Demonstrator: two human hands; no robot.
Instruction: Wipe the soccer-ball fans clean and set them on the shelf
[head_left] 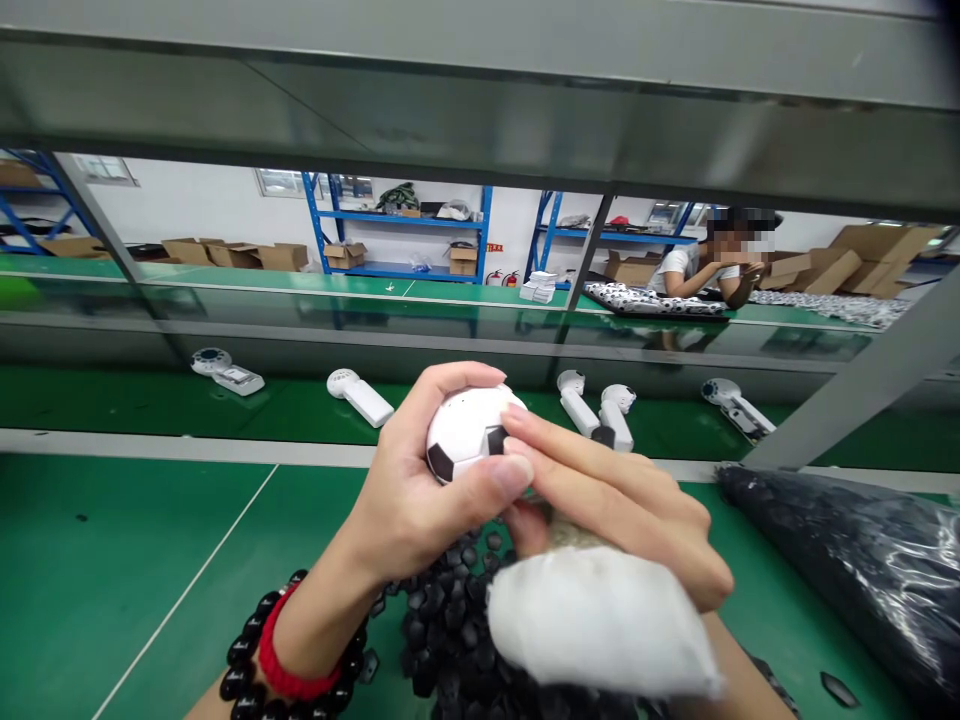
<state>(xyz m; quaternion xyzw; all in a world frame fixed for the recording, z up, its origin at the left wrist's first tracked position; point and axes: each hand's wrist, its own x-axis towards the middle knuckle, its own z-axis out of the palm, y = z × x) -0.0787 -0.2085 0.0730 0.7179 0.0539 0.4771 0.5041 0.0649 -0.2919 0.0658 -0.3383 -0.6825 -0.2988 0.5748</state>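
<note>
My left hand [409, 500] is wrapped round a small white ball with black patches, like a football [469, 432], held above the green bench. My right hand [622, 495] lies against the ball with its fingers stretched over it; a white cloth or pad [600, 620] covers the back of that hand and wrist. Whether the right hand pinches anything is hidden. Under both hands lies a heap of small black pieces [450, 620]. Dark beads and a red band circle my left wrist [281, 655].
Several white hand-held fans [360, 395] lie on the green conveyor belt behind. A black plastic bag [847, 545] sits at the right. A metal frame bar [480, 110] crosses overhead. Another person [712, 265] sits at a far bench. Blue racks with cardboard boxes [405, 245] line the wall.
</note>
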